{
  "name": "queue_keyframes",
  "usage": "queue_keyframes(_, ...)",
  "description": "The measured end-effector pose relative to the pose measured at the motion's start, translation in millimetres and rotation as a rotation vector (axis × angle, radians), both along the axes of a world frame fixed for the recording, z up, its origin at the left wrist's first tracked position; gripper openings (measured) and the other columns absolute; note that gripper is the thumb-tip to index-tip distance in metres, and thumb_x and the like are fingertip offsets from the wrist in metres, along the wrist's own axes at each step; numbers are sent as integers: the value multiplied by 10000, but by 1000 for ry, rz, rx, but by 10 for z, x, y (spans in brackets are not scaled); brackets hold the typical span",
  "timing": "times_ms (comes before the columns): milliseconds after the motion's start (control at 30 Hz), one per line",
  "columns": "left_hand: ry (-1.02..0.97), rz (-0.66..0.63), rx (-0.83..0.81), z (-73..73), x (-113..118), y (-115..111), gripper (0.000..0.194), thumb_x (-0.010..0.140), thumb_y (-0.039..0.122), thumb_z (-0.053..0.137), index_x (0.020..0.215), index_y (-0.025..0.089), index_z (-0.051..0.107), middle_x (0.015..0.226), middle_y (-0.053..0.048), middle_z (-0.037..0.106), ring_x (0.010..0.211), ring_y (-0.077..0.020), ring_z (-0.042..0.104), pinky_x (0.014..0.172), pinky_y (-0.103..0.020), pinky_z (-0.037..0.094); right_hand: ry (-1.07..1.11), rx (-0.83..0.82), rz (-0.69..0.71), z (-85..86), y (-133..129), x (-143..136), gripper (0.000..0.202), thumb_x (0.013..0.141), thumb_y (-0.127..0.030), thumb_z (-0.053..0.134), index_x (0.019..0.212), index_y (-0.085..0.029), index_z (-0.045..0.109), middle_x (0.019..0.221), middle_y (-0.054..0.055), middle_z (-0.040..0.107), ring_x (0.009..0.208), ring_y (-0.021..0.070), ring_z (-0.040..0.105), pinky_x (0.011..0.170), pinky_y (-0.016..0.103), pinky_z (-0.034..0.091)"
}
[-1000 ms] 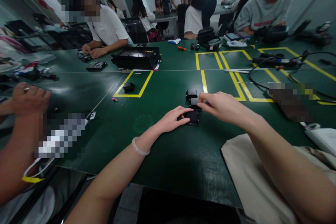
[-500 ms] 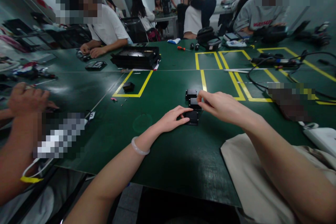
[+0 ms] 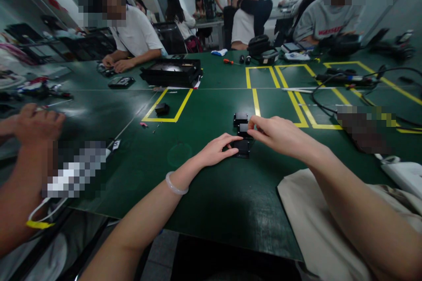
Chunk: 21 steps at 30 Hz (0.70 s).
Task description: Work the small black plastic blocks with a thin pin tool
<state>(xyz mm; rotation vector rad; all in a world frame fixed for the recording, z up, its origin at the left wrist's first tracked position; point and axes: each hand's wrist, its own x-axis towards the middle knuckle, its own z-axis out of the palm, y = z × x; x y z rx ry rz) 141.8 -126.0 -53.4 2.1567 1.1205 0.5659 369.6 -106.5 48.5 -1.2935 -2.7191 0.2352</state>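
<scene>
Three small black blocks stand in a column on the green table (image 3: 211, 193): a far one (image 3: 241, 118), a middle one (image 3: 243, 129) and a near one (image 3: 243, 147). My left hand (image 3: 218, 150), with a pale bracelet at the wrist, has its thumb and fingers against the left side of the near block. My right hand (image 3: 268, 131) is at the right end of the middle block, its thumb and index finger pinched together. Whatever sits between those fingertips is too small to make out.
A black tray (image 3: 171, 72) lies across the table. Another black block (image 3: 161, 109) sits inside yellow tape. Black cables (image 3: 313, 96) curl at the right, near a beige cloth (image 3: 296, 202). A person's arm (image 3: 29, 158) reaches in at the left.
</scene>
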Motion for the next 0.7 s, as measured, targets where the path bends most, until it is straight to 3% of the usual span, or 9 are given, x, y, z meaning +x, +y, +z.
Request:
queue_keyframes(167, 2, 3, 3, 13, 6, -4, 428, 959, 422, 474, 1367, 292, 472, 1127, -50, 528, 935, -178, 582, 879, -326, 446, -5, 23, -20, -27, 16, -17, 226, 948, -385, 398, 972, -236, 566, 703, 21, 633, 625, 176, 549, 533, 264, 249)
queue_keyframes(700, 6, -2, 3, 18, 9, -6, 421, 960, 403, 472, 1365, 291, 475, 1120, -45, 530, 934, -175, 584, 897, -333, 441, 28, 4, 41, -11, -3, -3, 209, 950, -343, 372, 1020, -228, 532, 777, 35, 647, 659, 176, 562, 543, 260, 267)
